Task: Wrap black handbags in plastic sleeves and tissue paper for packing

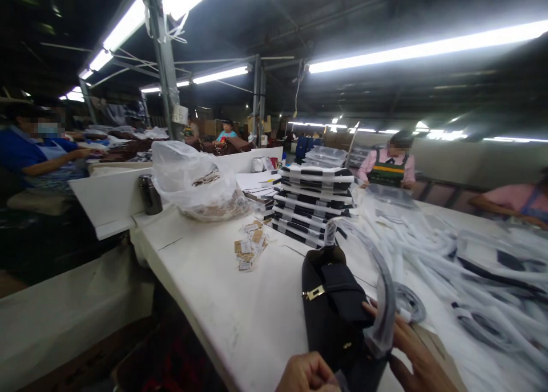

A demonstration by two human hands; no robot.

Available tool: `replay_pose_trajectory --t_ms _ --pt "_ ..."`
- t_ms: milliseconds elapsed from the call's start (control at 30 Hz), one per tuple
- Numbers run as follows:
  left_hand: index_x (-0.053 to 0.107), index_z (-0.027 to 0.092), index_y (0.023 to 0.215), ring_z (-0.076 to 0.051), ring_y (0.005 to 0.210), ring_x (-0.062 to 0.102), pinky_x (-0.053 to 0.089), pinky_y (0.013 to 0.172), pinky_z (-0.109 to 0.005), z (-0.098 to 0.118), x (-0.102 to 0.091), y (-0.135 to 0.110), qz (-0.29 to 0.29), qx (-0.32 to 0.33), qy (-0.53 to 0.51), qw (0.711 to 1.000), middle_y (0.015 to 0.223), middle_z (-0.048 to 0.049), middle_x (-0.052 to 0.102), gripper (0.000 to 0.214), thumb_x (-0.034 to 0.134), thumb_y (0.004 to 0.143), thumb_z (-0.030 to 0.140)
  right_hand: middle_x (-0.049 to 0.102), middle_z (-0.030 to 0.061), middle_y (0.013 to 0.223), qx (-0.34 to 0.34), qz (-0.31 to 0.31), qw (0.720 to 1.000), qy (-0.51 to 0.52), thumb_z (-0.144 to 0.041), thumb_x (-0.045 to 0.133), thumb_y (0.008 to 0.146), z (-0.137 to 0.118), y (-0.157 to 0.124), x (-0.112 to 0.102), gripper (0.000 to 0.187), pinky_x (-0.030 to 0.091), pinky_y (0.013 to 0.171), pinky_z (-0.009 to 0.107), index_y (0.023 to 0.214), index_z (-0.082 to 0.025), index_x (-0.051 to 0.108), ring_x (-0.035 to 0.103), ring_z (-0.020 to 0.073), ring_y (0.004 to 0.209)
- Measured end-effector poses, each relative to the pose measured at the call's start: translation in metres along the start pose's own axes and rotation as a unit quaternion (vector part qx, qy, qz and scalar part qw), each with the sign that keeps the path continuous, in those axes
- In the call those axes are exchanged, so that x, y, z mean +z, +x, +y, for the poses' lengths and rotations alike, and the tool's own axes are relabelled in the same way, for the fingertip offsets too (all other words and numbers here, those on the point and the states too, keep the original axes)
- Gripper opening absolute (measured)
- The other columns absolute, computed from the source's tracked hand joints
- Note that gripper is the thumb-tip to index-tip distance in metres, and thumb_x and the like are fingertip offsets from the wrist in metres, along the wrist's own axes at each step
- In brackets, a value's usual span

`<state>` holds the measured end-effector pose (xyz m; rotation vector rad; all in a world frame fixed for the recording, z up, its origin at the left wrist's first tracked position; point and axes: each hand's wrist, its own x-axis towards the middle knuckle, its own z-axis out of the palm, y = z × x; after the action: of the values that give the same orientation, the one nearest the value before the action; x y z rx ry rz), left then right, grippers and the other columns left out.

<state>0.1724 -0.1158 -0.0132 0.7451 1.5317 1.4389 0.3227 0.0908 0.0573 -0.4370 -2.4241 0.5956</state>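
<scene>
A black handbag (331,306) with a gold clasp stands on the white table (240,312) right in front of me. Its strap (381,289), wrapped in clear film, arcs up over it. My left hand (306,374) sits at the bag's near bottom edge with its fingers curled. My right hand (417,352) is on the bag's right side, fingers around the wrapped strap. A small pile of paper tags (249,245) lies further up the table.
A stack of black and white wrapped bags (314,206) stands behind the handbag. A plastic sack (197,181) and a dark metal flask (149,194) sit at the table's far left. Wrapped straps (462,255) cover the right side. Several people work around.
</scene>
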Motion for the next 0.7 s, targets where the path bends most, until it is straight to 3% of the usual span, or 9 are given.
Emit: replay_pose_trajectory --t_ms 100,200,333,433,567,700 --pt "0.055 0.018 0.067 -0.007 0.046 0.031 0.018 0.048 -0.024 0.003 0.000 -0.001 0.005 0.014 -0.023 1.000 0.051 0.0049 0.044 0.054 0.076 0.058 0.066 0.054 0.0005 0.143 0.043 -0.098 0.992 0.068 -0.016 0.052 0.068 -0.011 0.008 -0.006 0.066 0.058 0.090 0.033 0.131 -0.036 0.061 0.055 0.0282 0.128" --pt "0.053 0.018 0.070 -0.008 0.048 0.037 0.023 0.049 -0.023 0.010 0.001 -0.002 0.015 0.029 -0.064 0.997 0.054 0.0039 0.048 0.055 0.075 0.060 0.068 0.058 0.0071 0.139 0.118 -0.162 0.970 0.135 -0.020 0.056 0.071 -0.018 0.009 -0.011 0.068 0.060 0.084 0.031 0.138 -0.030 0.055 0.059 0.0280 0.122" --pt "0.050 0.017 0.072 -0.011 0.052 0.045 0.031 0.052 -0.024 0.025 0.006 -0.002 0.011 0.052 -0.102 0.993 0.059 0.0005 0.054 0.057 0.073 0.062 0.069 0.060 0.0119 0.136 0.170 -0.166 0.962 0.132 -0.028 0.063 0.074 -0.022 0.003 -0.007 0.070 0.059 0.083 0.033 0.143 -0.025 0.046 0.061 0.0284 0.119" --pt "0.049 0.018 0.072 -0.011 0.052 0.044 0.032 0.052 -0.025 0.037 0.009 -0.005 0.017 0.061 -0.080 0.995 0.059 0.0015 0.052 0.052 0.070 0.067 0.066 0.067 0.0107 0.124 0.192 -0.159 0.965 0.080 -0.027 0.068 0.068 -0.015 -0.005 0.002 0.070 0.059 0.079 0.033 0.136 -0.026 0.051 0.067 0.0289 0.107" --pt "0.048 0.018 0.074 -0.010 0.056 0.041 0.029 0.053 -0.024 0.049 0.013 -0.011 0.026 0.094 -0.024 0.995 0.061 0.0035 0.048 0.043 0.061 0.078 0.060 0.073 0.0061 0.109 0.148 -0.153 0.977 0.004 -0.022 0.067 0.062 0.002 -0.016 0.011 0.055 0.058 0.079 0.035 0.116 -0.033 0.065 0.070 0.0302 0.098" --pt "0.046 0.020 0.074 -0.011 0.056 0.044 0.031 0.052 -0.024 0.044 0.018 -0.008 0.049 0.111 -0.025 0.992 0.061 0.0035 0.048 0.043 0.059 0.080 0.061 0.075 0.0023 0.097 0.058 -0.132 0.986 -0.081 -0.017 0.068 0.060 0.013 -0.014 0.010 0.046 0.057 0.073 0.032 0.104 -0.034 0.070 0.072 0.0272 0.085"
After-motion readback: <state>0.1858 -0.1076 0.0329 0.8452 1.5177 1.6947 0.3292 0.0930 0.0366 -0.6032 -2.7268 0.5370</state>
